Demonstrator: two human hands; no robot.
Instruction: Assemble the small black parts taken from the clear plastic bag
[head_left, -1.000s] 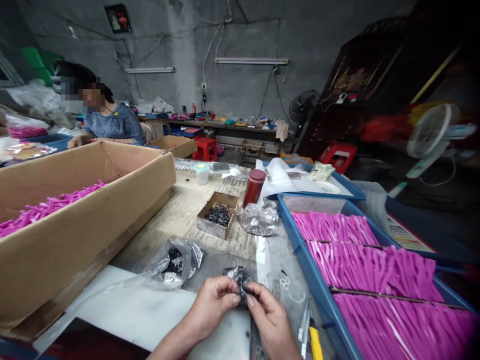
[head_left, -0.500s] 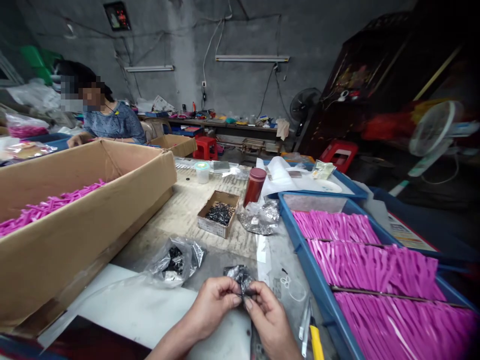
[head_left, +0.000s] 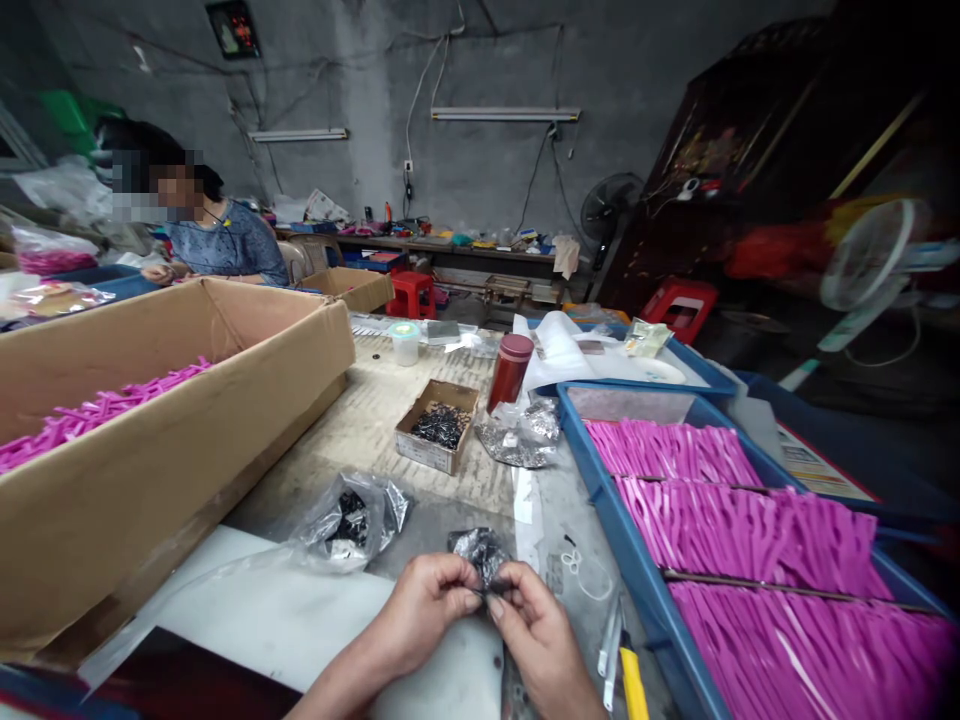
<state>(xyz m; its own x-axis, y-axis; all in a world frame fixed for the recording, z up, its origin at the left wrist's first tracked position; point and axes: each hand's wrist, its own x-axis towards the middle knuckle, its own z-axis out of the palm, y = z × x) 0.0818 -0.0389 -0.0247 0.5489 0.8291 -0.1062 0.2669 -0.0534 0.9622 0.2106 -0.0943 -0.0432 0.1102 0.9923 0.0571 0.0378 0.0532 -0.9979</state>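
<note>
The table (head_left: 367, 430) is flat, with a pale, worn, streaky part and a grey part. On its left stands a big box (head_left: 150, 480) made of brown card, long and with straight sides. Thin pink sticks (head_left: 97, 410) lie in a messy heap inside. On the right is a blue tray (head_left: 637, 560) with smooth sides, and long, flat pink strips (head_left: 750, 530) stand in it in tight rows. A smooth white sheet (head_left: 315, 630) lies near the front. A clear, wrinkly bag (head_left: 386, 510) holds black bits (head_left: 351, 518). Behind it is a small card box (head_left: 424, 454) with little dark bits in it. A silvery, crinkly bag (head_left: 517, 435) sits beside it, next to a round red can (head_left: 508, 375).

The left hand (head_left: 431, 605) and the right hand (head_left: 536, 620) almost meet. Their fingers are bent, and both pinch one end of a small bag (head_left: 480, 545) with thumb and first finger. The small bag is dark, shiny and crumpled, and bulges out just past the fingertips.
</note>
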